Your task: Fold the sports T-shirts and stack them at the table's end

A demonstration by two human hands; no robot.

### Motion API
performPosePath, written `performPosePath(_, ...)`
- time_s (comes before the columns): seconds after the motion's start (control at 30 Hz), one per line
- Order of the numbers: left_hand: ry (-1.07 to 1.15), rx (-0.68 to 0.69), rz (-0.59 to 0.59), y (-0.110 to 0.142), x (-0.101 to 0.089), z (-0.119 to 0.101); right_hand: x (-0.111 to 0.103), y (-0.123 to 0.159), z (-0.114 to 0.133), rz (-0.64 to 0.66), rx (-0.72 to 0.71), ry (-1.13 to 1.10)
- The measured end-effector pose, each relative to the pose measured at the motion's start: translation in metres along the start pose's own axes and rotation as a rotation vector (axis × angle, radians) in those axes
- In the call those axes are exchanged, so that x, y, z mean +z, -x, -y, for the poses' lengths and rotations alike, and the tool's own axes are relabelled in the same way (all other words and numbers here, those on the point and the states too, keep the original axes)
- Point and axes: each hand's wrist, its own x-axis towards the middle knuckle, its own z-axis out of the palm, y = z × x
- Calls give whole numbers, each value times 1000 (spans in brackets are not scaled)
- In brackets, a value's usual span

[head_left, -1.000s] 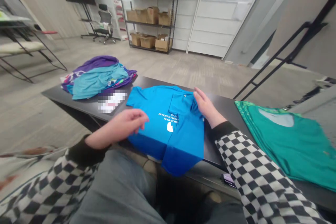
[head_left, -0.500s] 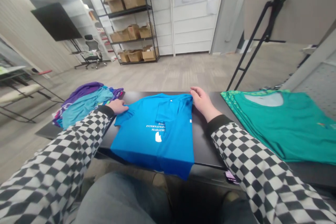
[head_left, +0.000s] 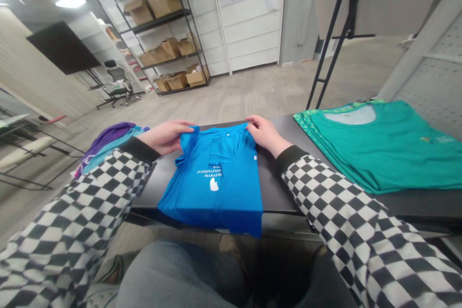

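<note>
A blue T-shirt (head_left: 231,197) with white lettering lies on the dark table (head_left: 279,187), its hem hanging over the near edge. Its right side is folded inward, with a sleeve lying across part of the print. My left hand (head_left: 168,135) is closed on the shirt's left shoulder, lifting the cloth a little and bunching the sleeve below. At the far right corner of the shirt, my right hand (head_left: 265,132) pinches the folded edge between thumb and fingers.
A stack of green T-shirts (head_left: 393,154) lies on the table to the right. Purple and light-blue clothes (head_left: 111,142) are heaped at the left, partly behind my left arm. Beyond the table stand a shelf with cardboard boxes (head_left: 164,2) and a black stand (head_left: 330,43).
My left hand has moved right and inward from the sleeve, drawing the shirt's left shoulder toward the middle. My right hand now grips the far right corner. The view has shifted slightly.
</note>
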Motion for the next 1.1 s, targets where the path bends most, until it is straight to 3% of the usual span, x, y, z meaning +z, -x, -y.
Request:
performPosePath(0.07, 13, -39, 104, -10, 36, -11, -1, 5, 11, 54, -7, 6)
performPosePath(0.2, -22, -54, 111, -37, 104, -9, -4, 17, 35, 285, 133, -169)
performPosePath(0.3, -8, -126, 231, -57, 129, 8, -9, 26, 46, 451, 237, -235)
performPosePath(0.37, 29, -116, 321, -71, 123, 20, -12, 30, 49, 522, 246, -192)
performPosePath(0.4, 44, -65, 308, -80, 113, 26, -13, 31, 50, 543, 249, -163)
performPosePath(0.47, 8, 118, 141, -99, 84, 38, -13, 32, 50, 536, 267, -86)
performPosePath(0.57, -321, 411, -212, -126, 35, 57, -10, 30, 50, 457, 299, 71)
performPosePath(0.6, -439, 465, -267, -133, 22, 65, -9, 29, 51, 435, 303, 128)
performPosePath(0.67, -589, 509, -266, -143, 4, 79, -6, 29, 51, 399, 293, 242)
performPosePath(0.8, -679, 566, -171, -155, -8, 96, -3, 29, 54, 335, 202, 495)
performPosePath(0.93, -842, 666, -93, -172, -12, 95, -9, 29, 62, 314, 198, 644)
performPosePath(1.1, -897, 728, -127, -198, -16, 90, -23, 28, 63, 343, 223, 775)
